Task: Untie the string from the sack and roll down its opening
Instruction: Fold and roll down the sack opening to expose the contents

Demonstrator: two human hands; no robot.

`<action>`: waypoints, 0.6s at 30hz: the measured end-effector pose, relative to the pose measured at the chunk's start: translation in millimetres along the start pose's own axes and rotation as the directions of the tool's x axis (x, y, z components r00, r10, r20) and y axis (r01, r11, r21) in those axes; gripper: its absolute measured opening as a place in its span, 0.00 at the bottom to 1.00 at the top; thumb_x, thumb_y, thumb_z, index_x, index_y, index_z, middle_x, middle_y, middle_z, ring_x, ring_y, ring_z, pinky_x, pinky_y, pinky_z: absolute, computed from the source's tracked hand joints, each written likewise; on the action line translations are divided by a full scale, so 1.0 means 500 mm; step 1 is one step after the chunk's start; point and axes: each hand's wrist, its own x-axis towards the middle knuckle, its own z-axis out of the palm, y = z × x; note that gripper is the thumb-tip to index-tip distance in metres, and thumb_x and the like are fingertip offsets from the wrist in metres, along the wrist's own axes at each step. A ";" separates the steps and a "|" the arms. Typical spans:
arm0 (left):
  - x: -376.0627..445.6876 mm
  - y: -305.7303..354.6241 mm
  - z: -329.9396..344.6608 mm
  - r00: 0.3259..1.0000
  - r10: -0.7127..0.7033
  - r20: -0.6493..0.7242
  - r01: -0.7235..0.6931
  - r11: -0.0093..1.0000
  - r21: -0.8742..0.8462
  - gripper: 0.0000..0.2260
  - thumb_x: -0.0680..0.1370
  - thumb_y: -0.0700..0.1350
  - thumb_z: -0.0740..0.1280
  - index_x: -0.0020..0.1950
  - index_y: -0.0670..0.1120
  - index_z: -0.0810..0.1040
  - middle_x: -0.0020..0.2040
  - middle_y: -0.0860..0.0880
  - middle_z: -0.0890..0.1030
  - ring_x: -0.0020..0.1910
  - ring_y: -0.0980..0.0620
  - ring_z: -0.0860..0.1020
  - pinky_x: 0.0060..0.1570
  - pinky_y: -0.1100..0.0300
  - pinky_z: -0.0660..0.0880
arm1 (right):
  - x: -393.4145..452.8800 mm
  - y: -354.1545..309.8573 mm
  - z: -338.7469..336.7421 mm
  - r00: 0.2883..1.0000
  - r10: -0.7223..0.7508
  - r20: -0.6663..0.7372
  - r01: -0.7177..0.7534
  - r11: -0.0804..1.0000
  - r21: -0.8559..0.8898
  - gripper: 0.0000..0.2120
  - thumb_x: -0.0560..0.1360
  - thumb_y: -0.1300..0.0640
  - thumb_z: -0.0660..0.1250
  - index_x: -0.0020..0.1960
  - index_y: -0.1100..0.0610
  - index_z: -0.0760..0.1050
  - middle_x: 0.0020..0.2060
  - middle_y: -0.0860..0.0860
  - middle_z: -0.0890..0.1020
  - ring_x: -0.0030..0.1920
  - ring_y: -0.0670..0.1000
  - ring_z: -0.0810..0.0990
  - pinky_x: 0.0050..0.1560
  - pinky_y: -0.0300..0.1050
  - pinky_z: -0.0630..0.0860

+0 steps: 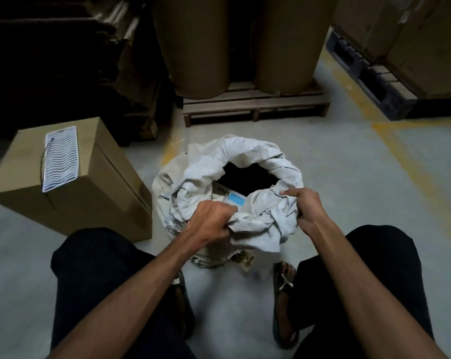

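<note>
A white woven sack (208,161) stands on the grey floor between my knees. Its mouth is open and its rim is bunched into a thick roll. Inside, a box with a blue label (236,199) shows against a dark interior. My left hand (211,220) is shut on the near-left part of the rolled rim. On the near-right part of the rim, my right hand (306,206) grips the fabric. A string (208,263) lies on the floor at the sack's near base beside a small beige piece (246,260).
A cardboard box (71,182) with a white ribbed pad on top stands left of the sack. Behind are two large brown paper rolls (281,42) on a wooden pallet (255,104). A dark pallet with cartons (385,81) is at right. My sandalled feet flank the sack.
</note>
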 end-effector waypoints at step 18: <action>-0.020 -0.077 -0.053 0.986 0.046 0.162 0.019 0.924 -0.382 0.22 0.64 0.59 0.77 0.56 0.55 0.81 0.48 0.58 0.84 0.46 0.58 0.80 0.45 0.60 0.77 | -0.007 0.111 0.081 0.530 -0.536 0.657 0.460 -0.469 -0.754 0.20 0.59 0.53 0.81 0.46 0.56 0.78 0.36 0.52 0.81 0.35 0.58 0.81 0.37 0.48 0.68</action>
